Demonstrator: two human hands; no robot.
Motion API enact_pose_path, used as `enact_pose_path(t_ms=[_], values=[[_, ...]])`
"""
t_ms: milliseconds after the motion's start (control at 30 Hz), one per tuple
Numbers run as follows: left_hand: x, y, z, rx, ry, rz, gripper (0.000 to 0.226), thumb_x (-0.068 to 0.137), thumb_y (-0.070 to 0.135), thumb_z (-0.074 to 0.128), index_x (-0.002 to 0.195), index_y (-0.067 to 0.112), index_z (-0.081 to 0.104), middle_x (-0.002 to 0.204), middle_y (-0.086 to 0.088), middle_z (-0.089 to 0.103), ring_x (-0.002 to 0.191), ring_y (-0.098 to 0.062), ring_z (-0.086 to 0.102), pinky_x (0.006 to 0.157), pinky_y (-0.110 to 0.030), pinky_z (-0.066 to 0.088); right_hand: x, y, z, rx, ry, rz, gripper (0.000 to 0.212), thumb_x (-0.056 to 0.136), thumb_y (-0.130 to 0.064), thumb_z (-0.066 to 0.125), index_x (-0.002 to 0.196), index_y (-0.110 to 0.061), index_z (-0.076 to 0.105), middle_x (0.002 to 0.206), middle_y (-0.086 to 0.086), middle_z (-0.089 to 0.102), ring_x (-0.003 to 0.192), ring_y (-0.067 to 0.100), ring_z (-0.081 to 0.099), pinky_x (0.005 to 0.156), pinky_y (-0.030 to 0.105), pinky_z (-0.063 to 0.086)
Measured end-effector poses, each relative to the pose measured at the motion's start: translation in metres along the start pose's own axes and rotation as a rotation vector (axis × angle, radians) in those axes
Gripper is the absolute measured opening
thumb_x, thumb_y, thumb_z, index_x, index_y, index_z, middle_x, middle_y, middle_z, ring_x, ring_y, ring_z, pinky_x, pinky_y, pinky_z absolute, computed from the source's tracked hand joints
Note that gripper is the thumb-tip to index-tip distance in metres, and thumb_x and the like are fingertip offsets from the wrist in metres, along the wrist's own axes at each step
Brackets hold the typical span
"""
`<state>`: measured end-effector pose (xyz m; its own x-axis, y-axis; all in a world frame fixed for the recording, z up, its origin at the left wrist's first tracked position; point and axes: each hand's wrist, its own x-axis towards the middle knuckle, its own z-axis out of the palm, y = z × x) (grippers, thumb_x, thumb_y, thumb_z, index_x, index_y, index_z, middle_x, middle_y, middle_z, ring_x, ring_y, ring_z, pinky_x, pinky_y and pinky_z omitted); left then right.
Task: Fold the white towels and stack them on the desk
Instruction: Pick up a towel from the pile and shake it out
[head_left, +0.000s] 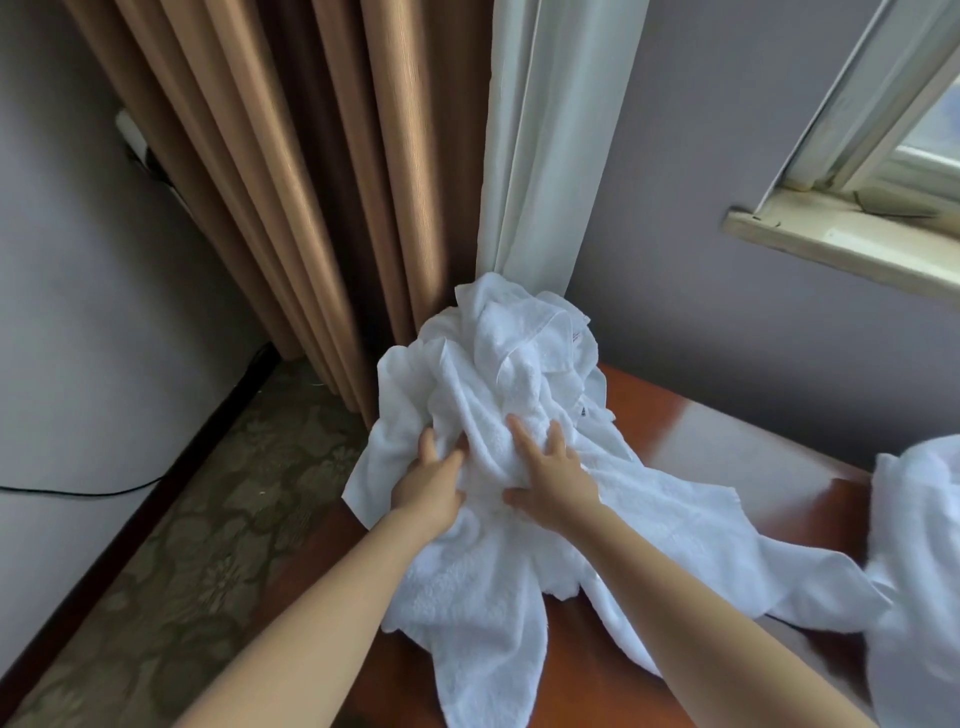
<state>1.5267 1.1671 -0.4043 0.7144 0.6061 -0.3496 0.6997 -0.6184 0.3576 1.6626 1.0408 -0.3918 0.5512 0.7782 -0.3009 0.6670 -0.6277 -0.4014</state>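
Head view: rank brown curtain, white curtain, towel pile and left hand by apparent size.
Brown curtain and towel pile: too alike to rank.
Then white curtain.
Smallest: left hand.

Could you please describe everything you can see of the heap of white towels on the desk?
The heap of white towels is crumpled terry cloth, piled at the far-left corner of the desk against the curtains, ends trailing over the left edge. The left hand grips a fold; the right hand lies spread on it.
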Motion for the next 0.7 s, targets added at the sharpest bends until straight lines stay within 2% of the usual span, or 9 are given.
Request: enact_pose_path(t_ms=[167,267,300,367,400,433,567,633,700], values=[[-0.001,0.002,-0.007,0.013,-0.021,-0.01,0.067,0.096,0.027,0.056,0.149,0.041,0.019,0.155,0.006,-0.024,0.119,-0.027,0.051,0.09,-0.038,0.052,-0.002,-0.002,-0.003,0.017,0.004,0.005,0.096,0.083,-0.04,0.068,0.145,-0.056,-0.003,0.161,0.011,-0.006,0.139,0.035,0.028,0.087,0.042,0.051],[-0.015,0.008,-0.01,0.005,0.018,0.001,0.071,0.094,0.029,0.055,0.151,0.044,0.014,0.156,0.005,-0.022,0.12,-0.028,0.05,0.094,-0.041,0.051,-0.015,-0.001,-0.006,0.043,0.013,-0.009,0.098,0.082,-0.046,0.069,0.145,-0.055,-0.005,0.161,0.008,-0.009,0.142,0.033,0.024,0.095,0.046,0.048],[-0.02,0.011,-0.009,0.005,0.043,-0.009,0.073,0.094,0.031,0.055,0.151,0.045,0.012,0.156,0.005,-0.021,0.127,-0.03,0.045,0.102,-0.044,0.046,-0.019,-0.001,-0.008,0.057,0.012,-0.017,0.098,0.081,-0.048,0.068,0.146,-0.055,-0.005,0.161,0.006,-0.01,0.144,0.032,0.021,0.099,0.047,0.046],[-0.03,0.018,-0.008,0.045,0.121,-0.048,0.072,0.094,0.035,0.054,0.153,0.04,0.013,0.159,-0.001,-0.017,0.148,-0.034,0.011,0.119,-0.053,0.019,-0.029,0.0,-0.014,0.086,0.009,-0.042,0.097,0.08,-0.054,0.067,0.148,-0.051,-0.001,0.162,0.003,-0.009,0.145,0.03,0.02,0.103,0.047,0.043],[-0.036,0.024,-0.008,0.06,0.176,-0.058,0.07,0.095,0.034,0.054,0.154,0.035,0.016,0.161,-0.004,-0.014,0.15,-0.032,-0.004,0.121,-0.055,0.007,-0.034,0.003,-0.017,0.095,0.011,-0.062,0.093,0.081,-0.056,0.065,0.15,-0.048,0.002,0.162,0.002,-0.007,0.145,0.029,0.02,0.103,0.046,0.042],[-0.042,0.03,-0.009,0.054,0.234,-0.055,0.069,0.096,0.032,0.053,0.154,0.029,0.017,0.162,-0.005,-0.01,0.15,-0.028,-0.01,0.12,-0.054,0.002,-0.04,0.006,-0.02,0.099,0.017,-0.086,0.087,0.084,-0.059,0.061,0.151,-0.045,0.006,0.162,0.0,-0.003,0.145,0.027,0.021,0.103,0.045,0.042],[-0.068,0.066,-0.008,-0.047,0.394,0.072,0.066,0.094,0.027,0.056,0.15,0.018,0.023,0.161,-0.001,0.011,0.15,-0.021,0.008,0.123,-0.045,0.011,-0.071,0.032,-0.034,0.118,0.073,-0.097,0.063,0.096,-0.058,0.042,0.152,-0.036,0.023,0.161,-0.002,0.018,0.144,0.02,0.027,0.103,0.042,0.04],[-0.076,0.091,-0.004,-0.052,0.374,0.157,0.062,0.093,0.028,0.056,0.149,0.02,0.03,0.159,0.002,0.016,0.148,-0.02,0.012,0.121,-0.04,0.019,-0.091,0.052,-0.042,0.092,0.124,-0.07,0.059,0.098,-0.053,0.042,0.151,-0.032,0.028,0.158,-0.002,0.025,0.141,0.019,0.031,0.101,0.039,0.042],[-0.083,0.12,0.003,-0.01,0.307,0.221,0.059,0.094,0.028,0.054,0.148,0.021,0.032,0.158,0.002,0.021,0.148,-0.019,0.012,0.12,-0.036,0.017,-0.112,0.075,-0.052,0.051,0.173,-0.044,0.059,0.097,-0.046,0.047,0.15,-0.028,0.031,0.154,-0.003,0.032,0.136,0.019,0.037,0.096,0.037,0.045]])
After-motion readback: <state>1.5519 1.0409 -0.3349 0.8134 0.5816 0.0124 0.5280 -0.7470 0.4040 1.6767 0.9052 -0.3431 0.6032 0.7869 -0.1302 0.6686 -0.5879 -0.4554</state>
